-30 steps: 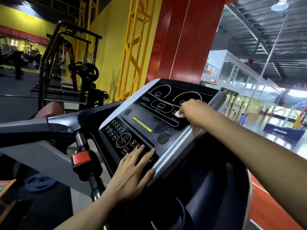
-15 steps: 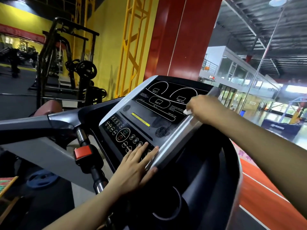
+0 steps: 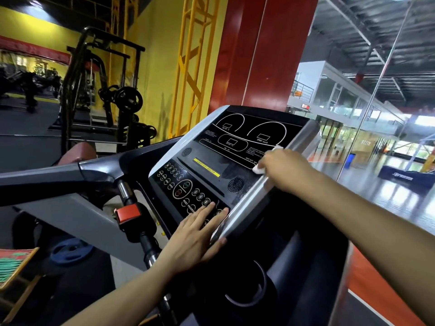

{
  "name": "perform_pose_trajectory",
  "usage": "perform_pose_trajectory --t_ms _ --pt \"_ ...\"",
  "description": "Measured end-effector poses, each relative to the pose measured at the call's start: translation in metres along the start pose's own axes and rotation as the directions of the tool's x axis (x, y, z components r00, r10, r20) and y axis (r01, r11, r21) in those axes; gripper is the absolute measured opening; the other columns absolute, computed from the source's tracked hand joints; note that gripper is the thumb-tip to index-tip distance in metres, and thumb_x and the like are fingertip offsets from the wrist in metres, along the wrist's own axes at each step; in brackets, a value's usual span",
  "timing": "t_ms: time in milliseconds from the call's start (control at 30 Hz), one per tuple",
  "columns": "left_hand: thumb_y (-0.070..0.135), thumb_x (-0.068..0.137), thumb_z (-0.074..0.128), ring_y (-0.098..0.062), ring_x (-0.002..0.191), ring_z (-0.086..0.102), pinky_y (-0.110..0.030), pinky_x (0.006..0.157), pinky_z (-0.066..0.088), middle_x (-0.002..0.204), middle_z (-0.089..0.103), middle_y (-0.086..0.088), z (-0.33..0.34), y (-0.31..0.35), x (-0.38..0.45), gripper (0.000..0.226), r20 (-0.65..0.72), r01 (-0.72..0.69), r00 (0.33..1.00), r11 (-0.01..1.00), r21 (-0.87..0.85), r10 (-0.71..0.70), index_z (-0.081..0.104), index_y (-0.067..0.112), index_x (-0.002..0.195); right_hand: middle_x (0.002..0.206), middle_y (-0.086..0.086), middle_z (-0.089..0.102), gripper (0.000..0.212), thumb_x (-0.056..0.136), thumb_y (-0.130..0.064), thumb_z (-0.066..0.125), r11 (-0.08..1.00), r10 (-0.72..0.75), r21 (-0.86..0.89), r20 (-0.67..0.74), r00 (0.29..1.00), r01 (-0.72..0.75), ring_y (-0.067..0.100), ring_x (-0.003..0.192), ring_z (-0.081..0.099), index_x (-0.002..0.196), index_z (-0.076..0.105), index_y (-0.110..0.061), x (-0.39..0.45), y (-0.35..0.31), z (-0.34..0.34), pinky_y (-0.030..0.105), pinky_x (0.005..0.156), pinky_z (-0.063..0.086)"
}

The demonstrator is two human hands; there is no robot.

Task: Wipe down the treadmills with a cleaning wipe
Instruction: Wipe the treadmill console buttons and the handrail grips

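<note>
A treadmill's black console with a silver rim fills the middle of the head view, tilted to the right. My right hand grips a small white wipe and presses it on the console's right edge, by the silver side rail. Most of the wipe is hidden under my fingers. My left hand lies flat with straight fingers on the lower button panel, its thumb under the console's bottom edge. A wet smear shows around the right speaker grille.
A grey handlebar with a red safety clip runs off to the left. Below the console sits a dark tray with a cup holder. Weight racks stand at the back left, a red pillar behind, glass wall to the right.
My right hand slid the wipe from the middle of the display to the console's right edge and a little down. My left hand stayed on the button panel.
</note>
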State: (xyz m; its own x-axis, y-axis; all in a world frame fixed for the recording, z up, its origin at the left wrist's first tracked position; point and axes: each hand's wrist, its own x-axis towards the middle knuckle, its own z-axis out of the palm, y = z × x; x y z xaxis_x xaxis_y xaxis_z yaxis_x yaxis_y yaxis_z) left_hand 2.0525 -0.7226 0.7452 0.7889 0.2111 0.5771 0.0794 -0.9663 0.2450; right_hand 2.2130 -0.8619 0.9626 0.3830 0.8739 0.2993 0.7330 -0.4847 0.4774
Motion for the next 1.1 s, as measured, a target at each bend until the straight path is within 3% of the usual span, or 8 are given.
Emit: perform_pose_trajectory --t_ms 133,300,467,533,633,733,933,1100 --pt "0.069 0.101 0.021 -0.023 0.155 0.022 -0.043 0.125 0.023 0.169 0.020 -0.001 0.004 -0.001 -0.005 0.065 -0.039 -0.001 0.999 1.000 -0.011 0.001 0.011 0.045 0.161 0.076 0.003 0.051 0.013 0.083 -0.004 0.058 0.998 -0.007 0.069 0.028 1.000 0.005 0.025 0.086 0.059 0.080 0.058 -0.017 0.003 -0.018 0.007 0.030 0.062 0.039" --pt "0.068 0.100 0.023 -0.016 0.156 0.017 -0.046 0.123 0.024 0.170 0.016 0.004 0.007 -0.002 -0.005 0.066 -0.037 0.008 0.999 1.000 -0.020 -0.009 0.009 0.044 0.161 0.114 -0.002 0.067 0.048 0.080 -0.010 0.060 0.941 -0.236 0.268 0.092 0.967 0.205 0.027 0.106 0.065 0.116 0.067 -0.041 -0.001 -0.043 0.035 0.036 0.088 0.053" --pt "0.067 0.100 0.027 -0.017 0.155 0.019 -0.043 0.124 0.022 0.170 0.016 0.006 0.009 0.001 -0.007 0.065 -0.056 0.045 0.997 0.999 0.009 -0.044 0.010 0.047 0.160 0.087 0.004 0.041 0.029 0.069 0.003 0.049 0.991 -0.028 0.130 0.091 0.995 0.016 0.032 0.078 0.043 0.077 0.038 -0.022 0.049 -0.036 0.022 0.028 0.057 0.031" --pt "0.067 0.100 0.028 -0.018 0.155 0.020 -0.043 0.124 0.023 0.169 0.016 0.006 0.009 0.003 -0.008 0.065 -0.062 0.062 0.996 0.998 0.018 -0.061 0.009 0.050 0.159 0.090 0.006 0.046 0.016 0.087 -0.003 0.054 0.984 0.002 0.177 0.025 1.000 -0.006 0.035 0.092 0.052 0.100 0.061 -0.006 0.067 -0.034 0.026 0.029 0.068 0.041" --pt "0.071 0.099 0.023 -0.017 0.155 0.018 -0.044 0.124 0.023 0.170 0.014 0.008 0.008 0.004 -0.009 0.065 -0.050 0.080 0.996 0.996 0.032 -0.078 0.005 0.053 0.158 0.097 0.003 0.053 0.029 0.097 -0.010 0.049 0.943 -0.119 0.315 0.034 0.992 0.102 0.029 0.098 0.058 0.116 0.070 -0.017 0.077 -0.049 0.038 0.033 0.086 0.048" --pt "0.075 0.096 0.024 -0.014 0.155 0.013 -0.042 0.124 0.020 0.170 0.010 0.011 0.008 0.003 -0.010 0.068 -0.038 0.125 0.992 0.991 0.042 -0.123 0.003 0.054 0.157 0.096 -0.001 0.055 0.031 0.093 -0.023 0.041 0.913 -0.277 0.338 0.107 0.955 0.227 0.025 0.085 0.047 0.104 0.070 -0.027 0.077 -0.062 0.044 0.035 0.086 0.049" --pt "0.079 0.092 0.030 -0.010 0.154 0.010 -0.035 0.125 0.015 0.168 0.009 0.013 0.004 0.004 -0.013 0.072 -0.041 0.177 0.984 0.984 0.029 -0.176 0.004 0.058 0.156 0.100 0.002 0.052 0.015 0.094 -0.027 0.036 0.955 -0.092 0.285 0.009 0.996 0.086 0.023 0.088 0.043 0.096 0.051 -0.030 0.106 -0.034 0.034 0.038 0.088 0.048" --pt "0.077 0.095 0.032 -0.013 0.154 0.013 -0.037 0.125 0.016 0.168 0.009 0.012 -0.002 0.009 -0.012 0.071 -0.050 0.176 0.983 0.984 0.031 -0.174 0.005 0.056 0.157 0.098 0.008 0.051 0.018 0.084 -0.029 0.050 0.932 -0.236 0.312 0.134 0.962 0.185 0.028 0.078 0.050 0.069 0.059 -0.035 0.101 -0.061 0.036 0.028 0.063 0.039"
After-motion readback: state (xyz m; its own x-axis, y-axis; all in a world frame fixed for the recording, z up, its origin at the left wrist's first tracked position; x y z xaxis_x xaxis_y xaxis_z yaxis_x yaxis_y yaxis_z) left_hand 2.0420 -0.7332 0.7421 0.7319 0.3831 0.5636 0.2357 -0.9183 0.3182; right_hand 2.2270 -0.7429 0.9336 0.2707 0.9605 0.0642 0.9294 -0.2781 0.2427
